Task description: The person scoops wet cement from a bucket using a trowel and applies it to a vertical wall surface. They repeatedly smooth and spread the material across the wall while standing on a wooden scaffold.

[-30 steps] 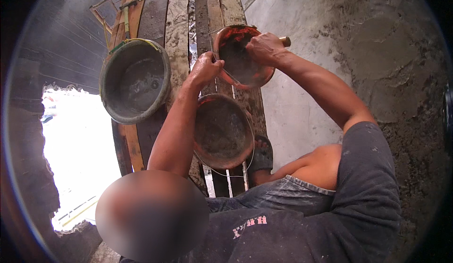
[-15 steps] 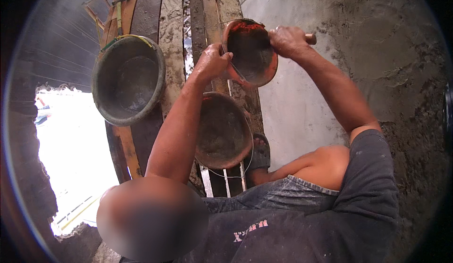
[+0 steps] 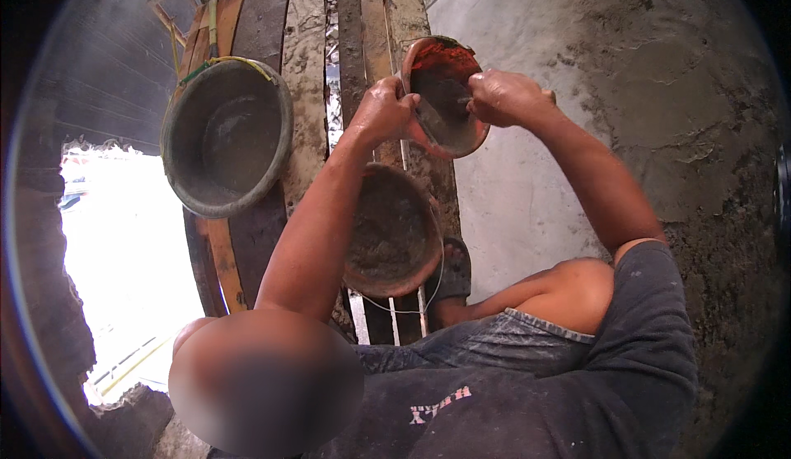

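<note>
My left hand [image 3: 386, 109] grips the near left rim of an orange-red bucket [image 3: 478, 139], tilted with its mouth toward me and smeared inside with grey mortar. Closed around the wooden handle of a trowel [image 3: 549, 95], my right hand [image 3: 507, 98] is at the bucket's right side. The trowel's neck points into the bucket; its blade cannot be made out. Just below stands a second bucket [image 3: 430, 268], with wet, lumpy mortar inside and a wire handle hanging down on its near side. My left forearm covers part of its left edge.
A large black tub [image 3: 284, 142] with some grey residue rests on the planks [image 3: 303, 72] at left. Beyond it lies a hammer-like tool [image 3: 212, 26]. Gaps run between the planks. A rough plastered wall [image 3: 676, 88] rises at right; a bright opening [image 3: 132, 269] is at left. My sandalled foot [image 3: 455, 269] is beside the second bucket.
The tilted bucket has shifted slightly right and down. My right hand has moved lower and turned, bringing the trowel's neck inside the rim. Mortar in the second bucket looks lumpier.
</note>
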Motion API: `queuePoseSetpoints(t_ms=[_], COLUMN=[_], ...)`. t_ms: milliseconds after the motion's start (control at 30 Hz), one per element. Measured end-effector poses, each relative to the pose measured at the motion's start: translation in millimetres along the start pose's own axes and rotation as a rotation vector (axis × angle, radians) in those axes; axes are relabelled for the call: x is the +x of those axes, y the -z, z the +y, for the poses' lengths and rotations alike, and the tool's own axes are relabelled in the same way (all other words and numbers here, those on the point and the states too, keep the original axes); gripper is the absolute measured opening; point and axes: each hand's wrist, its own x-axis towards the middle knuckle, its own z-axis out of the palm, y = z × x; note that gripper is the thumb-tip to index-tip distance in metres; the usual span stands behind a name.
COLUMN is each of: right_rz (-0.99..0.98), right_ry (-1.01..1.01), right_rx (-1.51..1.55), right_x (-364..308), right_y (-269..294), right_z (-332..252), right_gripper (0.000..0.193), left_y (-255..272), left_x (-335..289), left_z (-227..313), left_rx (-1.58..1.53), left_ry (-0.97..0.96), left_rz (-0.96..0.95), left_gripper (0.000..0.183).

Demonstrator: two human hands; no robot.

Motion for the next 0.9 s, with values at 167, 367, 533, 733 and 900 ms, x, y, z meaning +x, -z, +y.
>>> queuePoseSetpoints(t_ms=[167, 367, 533, 733, 900], right_rz=[-0.052, 0.242, 0.192, -0.141, -0.12], right_ry=[0.059, -0.15, -0.013, 0.163, 0.172], right_rx=[0.045, -0.202, -0.263, 0.309, 1.031], right_x=[44, 49, 66, 56, 7], right_y=[-49, -9, -53, -81, -110], right_z=[38, 40, 38, 69, 55], right_gripper=[0.029, 0.029, 0.024, 0.027, 0.036], left_y=[-5, -2, -4, -15, -14], left_x=[8, 1, 7, 2, 6], left_z=[0, 7, 15, 14, 11], left_rx=[0.034, 0.02, -0.02, 0.026, 0.003], left_ry=[-0.057, -0.031, -0.028, -0.1, -0.047], left_rz=[-0.021, -0.012, -0.061, 0.018, -0.013], left_gripper=[0.033, 0.031, 0.031, 0.031, 0.03])
